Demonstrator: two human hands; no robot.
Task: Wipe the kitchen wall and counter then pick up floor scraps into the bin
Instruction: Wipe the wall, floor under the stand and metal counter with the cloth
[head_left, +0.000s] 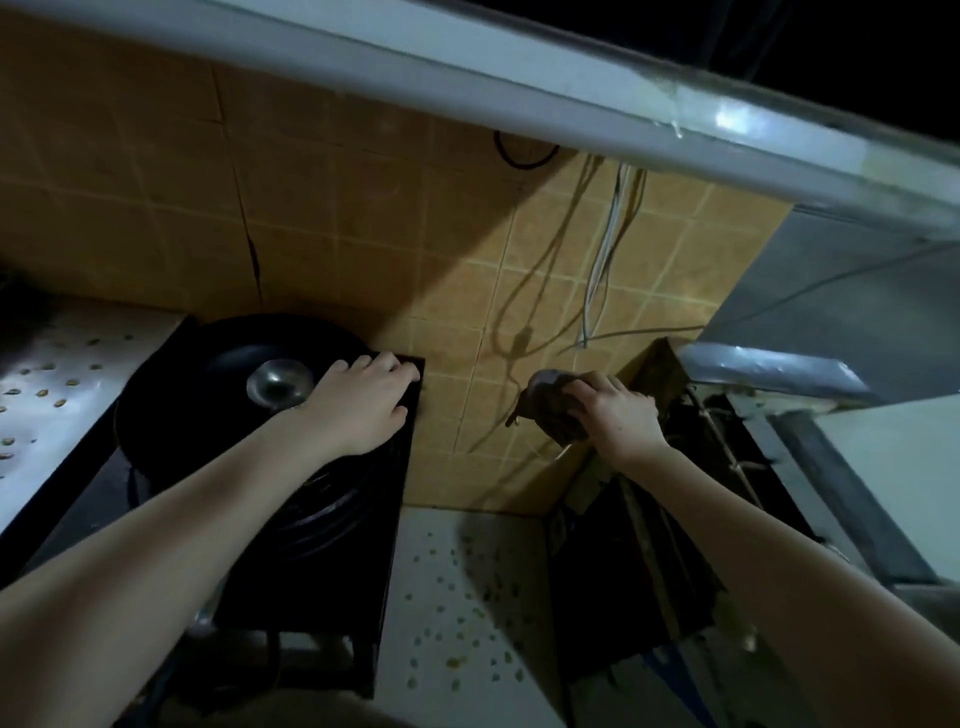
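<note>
My right hand (618, 415) grips a bunched dark grey cloth (550, 402) and holds it against the tan tiled wall (457, 291), low down near the corner. My left hand (363, 402) rests on the far right corner of the black stove (332, 582), its fingers laid over the edge. The white patterned counter (457, 597) lies below the wall between my arms. No floor or bin is in view.
A black pan (228, 358) with a metal ladle bowl (278, 384) in it sits on the stove. Loose cables (602, 260) hang down the wall. A dark cluttered box (639, 545) stands at the right. A grey hood edge (571, 93) overhangs above.
</note>
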